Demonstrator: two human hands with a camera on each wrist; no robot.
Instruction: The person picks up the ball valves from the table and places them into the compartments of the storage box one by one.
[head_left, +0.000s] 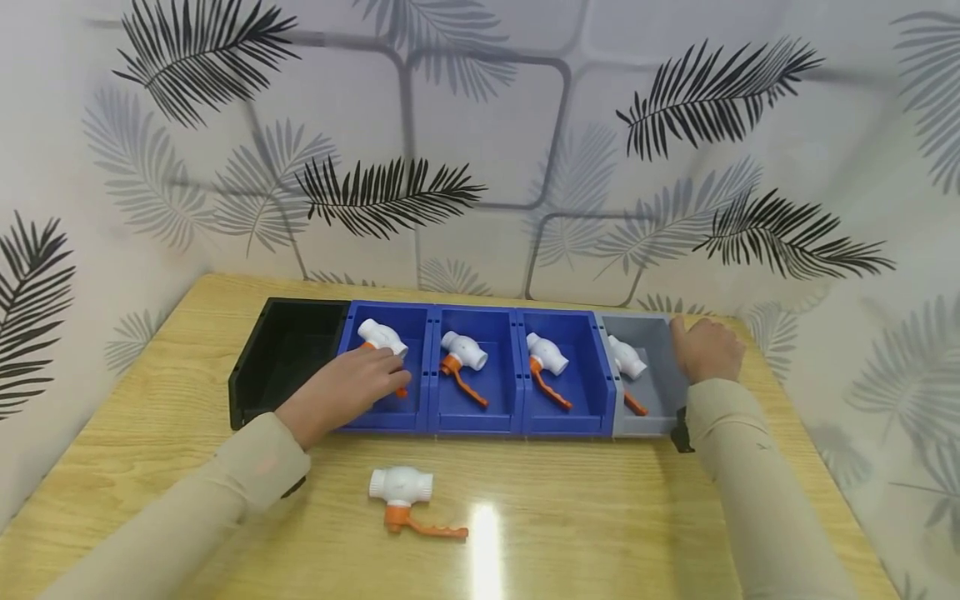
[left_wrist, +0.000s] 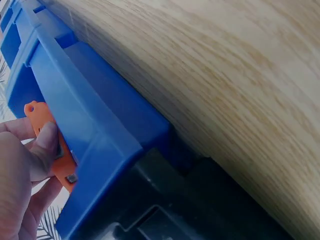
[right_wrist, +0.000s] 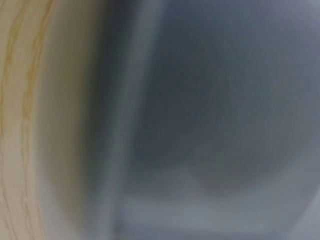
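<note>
My left hand (head_left: 347,390) reaches into the left blue bin (head_left: 422,408). Its thumb and fingers pinch the orange lever handle (left_wrist: 56,152) of a white plastic ball valve (head_left: 381,335), seen up close in the left wrist view. My right hand (head_left: 708,348) grips the right side wall of the grey bin (head_left: 660,350), thumb on the inner side; its other fingers are mostly hidden. In that bin lies another ball valve (head_left: 627,358). The right wrist view shows only a blurred grey bin wall (right_wrist: 215,125) close up.
Ball valves also lie in the middle blue bin (head_left: 495,358) and the right blue bin (head_left: 585,350). A black bin (head_left: 251,367) joins the row's left end. One more ball valve (head_left: 401,485) lies on the wooden table (head_left: 570,517) in front. A patterned wall (head_left: 480,250) stands behind.
</note>
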